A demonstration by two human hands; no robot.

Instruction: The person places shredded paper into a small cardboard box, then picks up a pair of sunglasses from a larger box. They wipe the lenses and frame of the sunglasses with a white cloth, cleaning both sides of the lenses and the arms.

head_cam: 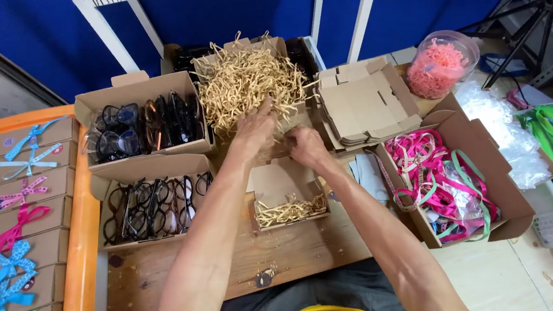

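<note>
Left hand [255, 129] fingers sunk in the paper shreds [244, 79]; right hand [305, 145] closed beside it, grip unclear; small open box [286, 197] just below both.

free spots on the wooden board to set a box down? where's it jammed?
Bare wood shows along the near edge of the wooden board, below the cardboard tray of black-framed glasses and the small open cardboard box with shredded paper; the forearms cross it. Crowded: the far side, where both hands, left hand and right hand, reach the big box of tan paper shred.
</note>
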